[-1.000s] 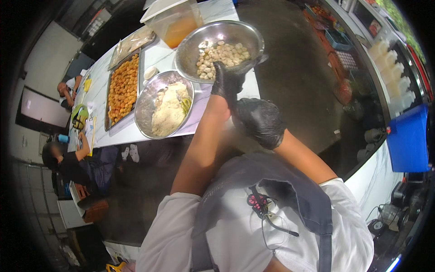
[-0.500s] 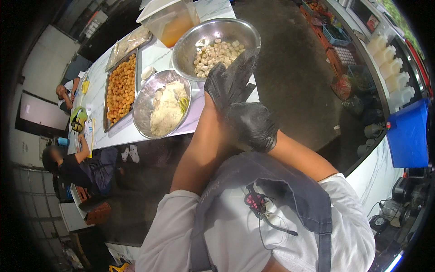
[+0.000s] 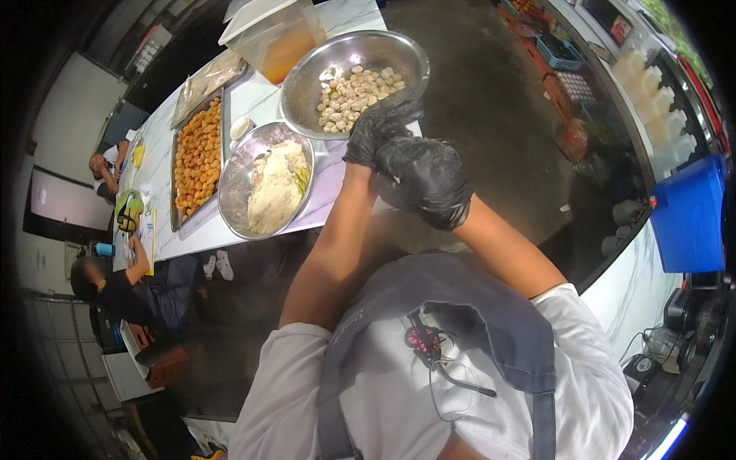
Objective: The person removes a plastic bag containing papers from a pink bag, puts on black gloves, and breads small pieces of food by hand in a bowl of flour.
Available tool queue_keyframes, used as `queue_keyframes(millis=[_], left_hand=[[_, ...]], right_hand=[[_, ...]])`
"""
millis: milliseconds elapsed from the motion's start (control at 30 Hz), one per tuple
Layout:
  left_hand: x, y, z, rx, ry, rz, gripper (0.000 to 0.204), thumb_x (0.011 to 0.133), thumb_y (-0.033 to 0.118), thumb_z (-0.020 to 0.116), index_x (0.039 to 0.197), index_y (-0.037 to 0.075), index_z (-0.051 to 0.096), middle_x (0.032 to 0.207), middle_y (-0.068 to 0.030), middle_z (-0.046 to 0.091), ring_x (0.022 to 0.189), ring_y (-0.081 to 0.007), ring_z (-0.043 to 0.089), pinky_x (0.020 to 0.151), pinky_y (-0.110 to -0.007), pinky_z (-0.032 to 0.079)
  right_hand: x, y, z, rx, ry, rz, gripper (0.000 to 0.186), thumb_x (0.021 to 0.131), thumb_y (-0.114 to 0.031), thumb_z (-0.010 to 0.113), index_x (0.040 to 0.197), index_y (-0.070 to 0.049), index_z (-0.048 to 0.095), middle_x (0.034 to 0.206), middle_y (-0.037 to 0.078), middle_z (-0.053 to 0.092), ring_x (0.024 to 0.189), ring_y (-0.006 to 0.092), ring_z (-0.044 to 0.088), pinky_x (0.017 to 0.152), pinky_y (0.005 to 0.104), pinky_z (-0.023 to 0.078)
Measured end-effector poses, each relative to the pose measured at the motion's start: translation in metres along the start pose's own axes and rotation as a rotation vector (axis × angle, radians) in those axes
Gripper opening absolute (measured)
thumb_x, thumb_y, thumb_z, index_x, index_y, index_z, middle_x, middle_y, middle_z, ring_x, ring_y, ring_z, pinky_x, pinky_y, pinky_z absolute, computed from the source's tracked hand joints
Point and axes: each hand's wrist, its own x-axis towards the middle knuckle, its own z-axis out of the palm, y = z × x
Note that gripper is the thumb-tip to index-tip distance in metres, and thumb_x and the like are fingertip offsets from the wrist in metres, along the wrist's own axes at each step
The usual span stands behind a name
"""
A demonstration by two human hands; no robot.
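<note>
Two black-gloved hands press together just on the near side of the big steel mixing bowl (image 3: 295, 92), which sits at the bench's near right corner with pale, powder-coated balls (image 3: 360, 96) heaped inside. The left hand (image 3: 381, 130) overlaps the bowl's rim in this view, touching or not I can't say; the right hand (image 3: 425, 180) is cupped against it, fingers curled, and anything between the palms is hidden.

Under the bowl, a white bench (image 3: 257, 100) with grey marbling, running away to the left over a dark floor (image 3: 483, 100). Two people are at its far left side, one in a dark top (image 3: 123, 295) with an arm over papers (image 3: 146, 238). Over to the right, pale jugs (image 3: 659, 100) in a row and a blue bin (image 3: 690, 218).

Back to the containers: just left, a second steel bowl (image 3: 230, 184) carries pale flour-like powder (image 3: 272, 195) with something green at its edge. A small white cup (image 3: 240, 128) stands close by, then a metal tray (image 3: 222, 126) full of golden-brown balls (image 3: 195, 165). Behind the big bowl, a clear plastic tub (image 3: 261, 34) holds amber liquid (image 3: 295, 57).
</note>
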Motion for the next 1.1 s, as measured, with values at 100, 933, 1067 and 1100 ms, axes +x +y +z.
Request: queue_keyframes(millis=[100,933,1067,1100], left_hand=[[-0.018,0.008,0.014,-0.103,0.058,0.022,0.047,0.091,0.025,0.044,0.13,0.0,0.04,0.128,-0.0134,0.048,0.116,-0.02,0.048,0.097,-0.032,0.038],[-0.03,0.088,0.028,-1.049,-0.137,0.041,0.117,0.059,0.078,0.051,0.144,0.012,0.006,0.146,-0.0272,0.005,0.136,-0.0401,0.007,0.099,-0.067,0.018],[-0.033,0.088,0.031,-1.109,-0.088,-0.027,0.119,0.056,0.085,0.042,0.145,0.013,0.009,0.145,-0.0286,0.005,0.135,-0.0436,0.005,0.095,-0.071,0.018],[-0.034,0.087,0.031,-1.109,-0.096,-0.029,0.119,0.056,0.086,0.04,0.145,0.013,0.009,0.145,-0.0292,0.005,0.135,-0.0445,0.005,0.095,-0.072,0.019]], right_hand=[[-0.013,-0.003,0.016,0.406,0.014,-0.001,0.016,0.067,-0.02,0.066,0.078,-0.009,0.061,0.075,0.011,0.059,0.068,0.0289,0.06,0.058,0.0376,0.048],[-0.022,0.022,-0.016,1.219,0.166,0.864,0.021,0.086,-0.023,0.057,0.081,-0.003,0.06,0.066,0.005,0.056,0.056,0.0114,0.054,0.051,0.0262,0.043],[-0.028,0.029,-0.009,1.304,0.078,0.766,0.022,0.086,-0.022,0.056,0.084,-0.001,0.061,0.066,0.005,0.056,0.057,0.012,0.056,0.052,0.025,0.046],[-0.032,0.033,-0.009,1.406,0.089,0.674,0.021,0.087,-0.02,0.056,0.085,0.0,0.062,0.067,0.006,0.058,0.058,0.0136,0.058,0.053,0.0254,0.048]])
